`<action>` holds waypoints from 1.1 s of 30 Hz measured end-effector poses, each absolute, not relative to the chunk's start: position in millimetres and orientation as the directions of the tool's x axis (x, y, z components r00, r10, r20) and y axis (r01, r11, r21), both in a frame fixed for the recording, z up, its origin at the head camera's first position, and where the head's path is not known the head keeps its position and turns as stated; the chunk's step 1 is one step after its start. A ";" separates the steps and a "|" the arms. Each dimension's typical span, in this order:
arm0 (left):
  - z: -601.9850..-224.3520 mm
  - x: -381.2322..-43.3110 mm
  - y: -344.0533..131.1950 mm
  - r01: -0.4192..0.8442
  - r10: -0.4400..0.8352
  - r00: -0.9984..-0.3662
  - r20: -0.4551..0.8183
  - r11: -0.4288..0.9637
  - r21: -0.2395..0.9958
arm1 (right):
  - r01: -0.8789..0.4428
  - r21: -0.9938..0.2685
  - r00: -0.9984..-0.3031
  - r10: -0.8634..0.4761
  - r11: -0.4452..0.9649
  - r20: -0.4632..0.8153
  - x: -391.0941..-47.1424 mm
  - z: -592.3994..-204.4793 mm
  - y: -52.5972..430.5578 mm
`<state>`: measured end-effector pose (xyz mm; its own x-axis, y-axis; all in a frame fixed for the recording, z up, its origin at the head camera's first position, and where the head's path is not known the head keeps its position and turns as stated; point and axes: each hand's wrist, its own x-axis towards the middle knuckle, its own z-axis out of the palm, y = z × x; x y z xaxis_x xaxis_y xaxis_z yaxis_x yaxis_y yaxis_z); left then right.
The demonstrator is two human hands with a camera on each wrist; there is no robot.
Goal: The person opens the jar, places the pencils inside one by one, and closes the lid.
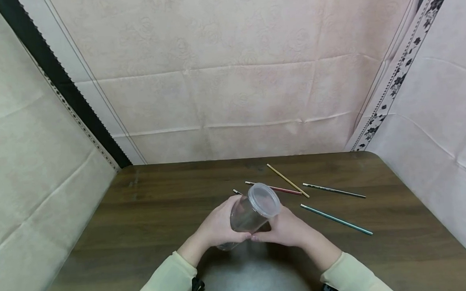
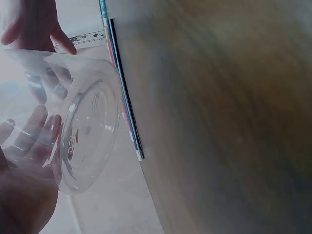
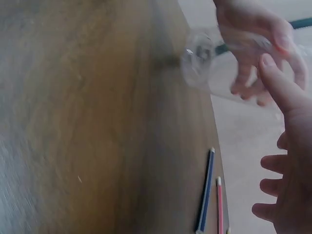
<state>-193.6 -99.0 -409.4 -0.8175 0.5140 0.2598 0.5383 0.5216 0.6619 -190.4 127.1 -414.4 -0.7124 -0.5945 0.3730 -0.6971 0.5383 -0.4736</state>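
A clear plastic jar (image 1: 245, 216) with a translucent lid (image 1: 264, 200) is tilted above the table, its lid end leaning to the right. My left hand (image 1: 221, 226) grips the jar's side, thumb in front and fingers around it. Close by on the right, my right hand (image 1: 289, 228) has its thumb near the left thumb. In the right wrist view, that hand's fingers (image 3: 270, 185) are spread and stand apart from the jar. The jar's round base (image 2: 92, 131) faces the table in the left wrist view, and I see nothing inside.
Several pencils lie on the brown wooden table (image 1: 143, 236): yellow (image 1: 287, 180), red (image 1: 285, 189), dark patterned (image 1: 334, 190) and teal (image 1: 336, 219). Another pencil (image 1: 237, 191) is mostly hidden behind the jar. Pale cloth walls (image 1: 231, 98) stand behind and at both sides.
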 end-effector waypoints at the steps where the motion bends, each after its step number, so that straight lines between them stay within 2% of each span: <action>1: -410.0 -194.2 -98.6 0.539 0.519 -0.816 0.254 0.525 0.659 | -0.686 -0.491 -0.722 -0.585 0.537 0.369 -191.6 -413.4 130.5; 5: -412.4 -196.1 -96.9 0.548 0.539 -0.808 0.237 0.541 0.638 | -0.634 -0.512 -0.767 -0.557 0.580 0.319 -196.1 -408.5 146.2; 9: -413.7 -197.0 -95.1 0.552 0.556 -0.803 0.214 0.560 0.618 | -0.512 -0.518 -0.852 -0.482 0.685 0.205 -197.3 -400.8 160.2; 12: -413.7 -197.2 -94.0 0.545 0.557 -0.806 0.201 0.564 0.620 | -0.444 -0.526 -0.888 -0.433 0.726 0.153 -198.3 -393.8 167.8; 20: -412.3 -197.2 -89.7 0.539 0.560 -0.807 0.185 0.573 0.617 | -0.367 -0.611 -0.924 -0.348 0.701 0.156 -198.8 -373.6 177.4; 26: -412.2 -196.2 -88.8 0.546 0.557 -0.808 0.190 0.590 0.595 | -0.303 -0.716 -0.950 -0.257 0.629 0.176 -195.8 -359.2 170.1; 33: -411.1 -197.3 -89.2 0.536 0.543 -0.820 0.179 0.621 0.572 | -0.275 -0.738 -0.953 -0.277 0.616 0.125 -191.1 -352.0 158.5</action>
<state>-197.3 -89.2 -411.1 -0.8203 0.5431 0.1792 0.5360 0.6209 0.5721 -191.1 158.5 -352.0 -0.9528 -0.2768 0.1246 -0.2754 0.6157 -0.7383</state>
